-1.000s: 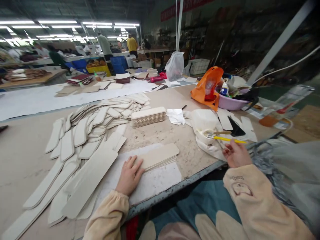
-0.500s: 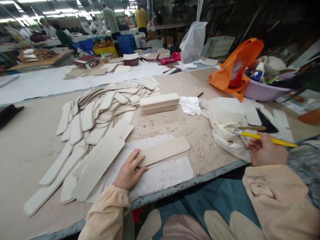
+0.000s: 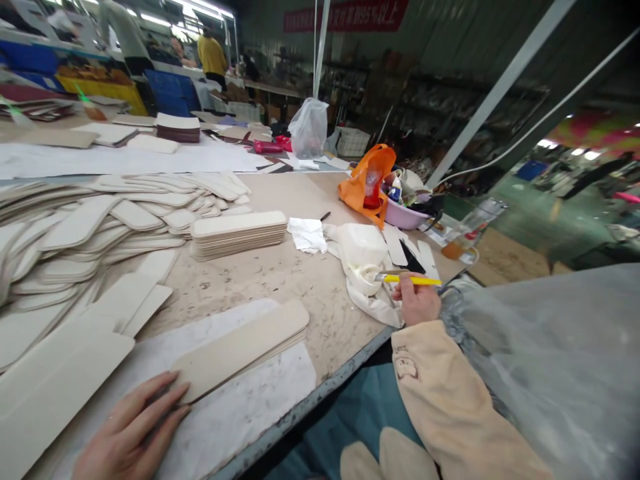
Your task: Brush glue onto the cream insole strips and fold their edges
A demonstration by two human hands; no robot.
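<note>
My left hand [image 3: 135,430] lies with stretched fingers at the near end of a small stack of cream strips [image 3: 245,343], fingertips touching it. The strips have rounded ends and rest on a white paper sheet [image 3: 285,380]. On the other side, my right hand [image 3: 421,305] grips the yellow handle of a flat brush [image 3: 423,281]. Its bristle end is at the mouth of a small white pot [image 3: 364,280] wrapped in pale cloth or plastic. What the pot holds is hard to make out. A brown stick lies across the pot, partly behind the brush.
A heap of loose cream strips [image 3: 75,247] spreads over the left. Behind the sheet stands a neat strip stack [image 3: 240,235], beside a crumpled white paper [image 3: 307,235]. An orange bag [image 3: 367,183] and a lilac basin [image 3: 406,217] stand farther back. The table edge [image 3: 350,367] runs before me.
The view has swung to the right, so everything appears farther left. The brush stays at the pot in my right hand, and my left hand remains at the strip stack.
</note>
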